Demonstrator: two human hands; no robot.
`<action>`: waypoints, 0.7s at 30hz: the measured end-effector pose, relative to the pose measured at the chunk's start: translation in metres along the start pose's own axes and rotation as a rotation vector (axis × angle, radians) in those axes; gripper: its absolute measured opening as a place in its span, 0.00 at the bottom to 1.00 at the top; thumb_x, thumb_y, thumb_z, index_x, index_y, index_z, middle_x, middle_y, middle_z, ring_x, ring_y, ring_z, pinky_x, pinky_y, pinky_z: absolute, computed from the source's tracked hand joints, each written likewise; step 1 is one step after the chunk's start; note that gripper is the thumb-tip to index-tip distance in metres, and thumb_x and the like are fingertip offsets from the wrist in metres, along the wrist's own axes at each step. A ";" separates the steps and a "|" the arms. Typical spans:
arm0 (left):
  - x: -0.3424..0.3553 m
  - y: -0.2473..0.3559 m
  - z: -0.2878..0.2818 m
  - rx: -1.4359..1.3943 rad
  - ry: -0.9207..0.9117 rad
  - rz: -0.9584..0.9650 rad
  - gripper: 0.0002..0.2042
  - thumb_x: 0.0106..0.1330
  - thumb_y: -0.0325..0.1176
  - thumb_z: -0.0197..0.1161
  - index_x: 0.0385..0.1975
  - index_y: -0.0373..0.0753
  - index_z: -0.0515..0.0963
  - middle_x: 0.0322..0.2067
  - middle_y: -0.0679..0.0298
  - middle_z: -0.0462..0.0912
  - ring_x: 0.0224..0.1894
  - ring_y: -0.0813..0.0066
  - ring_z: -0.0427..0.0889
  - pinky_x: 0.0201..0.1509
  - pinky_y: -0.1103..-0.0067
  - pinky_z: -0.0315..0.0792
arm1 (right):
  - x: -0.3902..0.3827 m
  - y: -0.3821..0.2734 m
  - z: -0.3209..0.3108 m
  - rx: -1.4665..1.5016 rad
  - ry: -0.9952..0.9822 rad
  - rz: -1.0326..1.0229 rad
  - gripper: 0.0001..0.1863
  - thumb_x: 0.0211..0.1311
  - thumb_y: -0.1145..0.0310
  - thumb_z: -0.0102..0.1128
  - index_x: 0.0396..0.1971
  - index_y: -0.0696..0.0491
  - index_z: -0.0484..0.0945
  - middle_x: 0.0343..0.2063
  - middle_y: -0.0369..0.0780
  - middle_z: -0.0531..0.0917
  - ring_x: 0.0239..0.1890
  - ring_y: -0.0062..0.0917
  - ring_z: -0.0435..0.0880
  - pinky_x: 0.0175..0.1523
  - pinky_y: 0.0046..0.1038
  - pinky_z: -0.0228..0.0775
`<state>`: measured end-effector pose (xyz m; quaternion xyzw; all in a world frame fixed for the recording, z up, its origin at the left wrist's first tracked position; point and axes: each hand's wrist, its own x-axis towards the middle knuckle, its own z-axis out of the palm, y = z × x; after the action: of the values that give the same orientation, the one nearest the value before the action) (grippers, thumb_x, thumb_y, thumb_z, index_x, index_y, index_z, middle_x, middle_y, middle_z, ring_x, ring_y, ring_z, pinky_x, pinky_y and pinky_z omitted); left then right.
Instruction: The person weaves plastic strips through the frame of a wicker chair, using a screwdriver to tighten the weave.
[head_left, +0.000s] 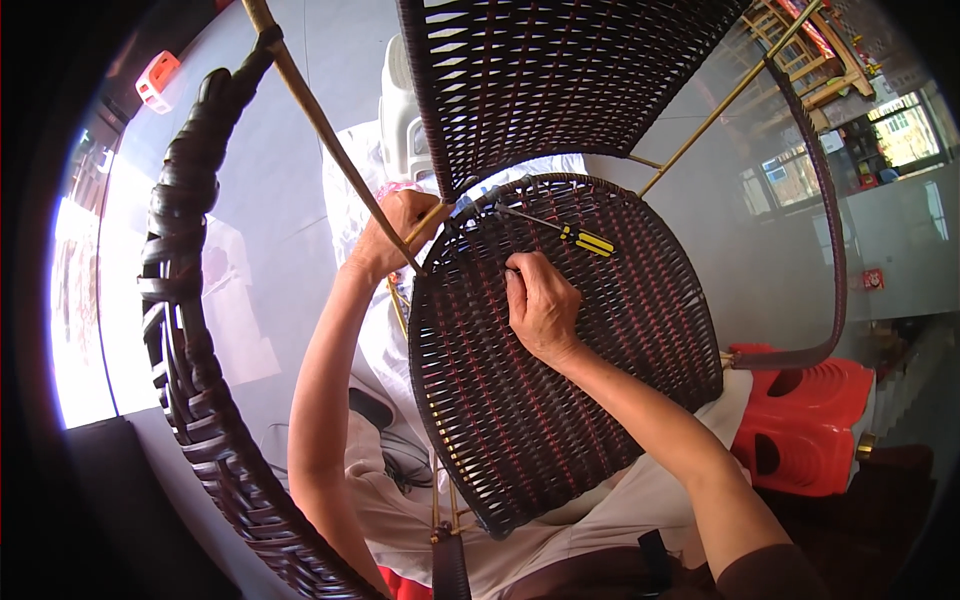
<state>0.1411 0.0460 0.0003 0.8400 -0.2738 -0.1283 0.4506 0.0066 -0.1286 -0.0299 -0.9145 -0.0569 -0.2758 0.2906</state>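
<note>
A chair with a dark brown woven seat (600, 340) and a gold-coloured metal frame (325, 130) lies before me, its seat across my lap. My left hand (400, 222) is closed beside the seat's far left corner, behind a gold bar; its fingertips are hidden. Over the upper middle of the seat, my right hand (543, 300) is closed with thumb and forefinger together; what they pinch, if anything, is too small to make out. A screwdriver (585, 239) with a yellow and black handle lies on the weave just beyond my right hand. The woven backrest (540, 90) rises past the seat.
At left curves a thickly wrapped armrest (185, 250); another armrest (835, 230) arches at right. Red plastic stools (805, 425) stand right of the seat. Beyond are a pale plastic object (400, 120), white cloth (345, 190) and a small red stool (157, 80). Cables (405, 465) lie at lower left.
</note>
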 end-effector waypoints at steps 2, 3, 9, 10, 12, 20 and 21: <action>0.002 0.007 0.002 0.187 0.043 0.005 0.18 0.60 0.37 0.58 0.15 0.29 0.72 0.10 0.60 0.66 0.14 0.74 0.61 0.21 0.72 0.59 | 0.000 -0.001 0.000 -0.013 -0.014 0.009 0.05 0.57 0.75 0.54 0.31 0.54 0.68 0.22 0.39 0.74 0.21 0.30 0.76 0.24 0.28 0.68; 0.002 0.006 0.006 0.035 0.066 -0.037 0.19 0.59 0.39 0.60 0.11 0.32 0.69 0.09 0.65 0.63 0.14 0.79 0.58 0.20 0.74 0.55 | 0.001 -0.001 0.000 -0.012 -0.014 0.008 0.05 0.57 0.75 0.54 0.31 0.54 0.68 0.22 0.39 0.74 0.21 0.30 0.76 0.24 0.28 0.68; 0.001 0.010 0.008 -0.492 -0.034 -0.025 0.23 0.57 0.40 0.65 0.05 0.42 0.64 0.09 0.79 0.56 0.14 0.90 0.50 0.17 0.82 0.44 | 0.001 -0.003 0.002 -0.033 0.000 -0.017 0.05 0.57 0.75 0.53 0.31 0.54 0.68 0.22 0.39 0.74 0.22 0.30 0.76 0.23 0.28 0.69; 0.002 0.006 0.010 -0.575 -0.051 0.016 0.21 0.57 0.38 0.66 0.05 0.43 0.66 0.09 0.80 0.56 0.14 0.90 0.50 0.17 0.82 0.44 | 0.002 -0.004 0.001 -0.050 -0.002 -0.023 0.05 0.56 0.76 0.53 0.31 0.54 0.68 0.22 0.39 0.73 0.22 0.30 0.76 0.23 0.28 0.69; 0.002 0.002 0.012 -0.613 -0.047 0.027 0.21 0.57 0.37 0.66 0.05 0.43 0.66 0.09 0.80 0.57 0.14 0.90 0.50 0.17 0.82 0.43 | 0.002 -0.005 0.000 -0.069 -0.004 -0.029 0.05 0.56 0.76 0.52 0.32 0.54 0.67 0.23 0.38 0.73 0.22 0.30 0.76 0.23 0.28 0.69; 0.015 0.012 0.025 -0.704 0.198 -0.076 0.07 0.50 0.22 0.63 0.13 0.37 0.77 0.10 0.76 0.70 0.14 0.90 0.62 0.16 0.85 0.55 | 0.001 -0.005 0.000 -0.119 -0.056 -0.009 0.04 0.58 0.75 0.50 0.33 0.54 0.68 0.24 0.39 0.74 0.23 0.32 0.76 0.25 0.30 0.68; 0.029 -0.015 0.037 -0.740 0.240 0.018 0.05 0.49 0.23 0.63 0.16 0.39 0.75 0.14 0.76 0.69 0.14 0.87 0.62 0.17 0.83 0.57 | 0.002 -0.007 0.001 -0.115 -0.058 -0.015 0.04 0.58 0.75 0.50 0.33 0.54 0.68 0.24 0.39 0.74 0.23 0.32 0.76 0.25 0.30 0.68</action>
<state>0.1526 0.0105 -0.0322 0.6274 -0.1618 -0.1153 0.7529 0.0065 -0.1225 -0.0261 -0.9368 -0.0562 -0.2543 0.2335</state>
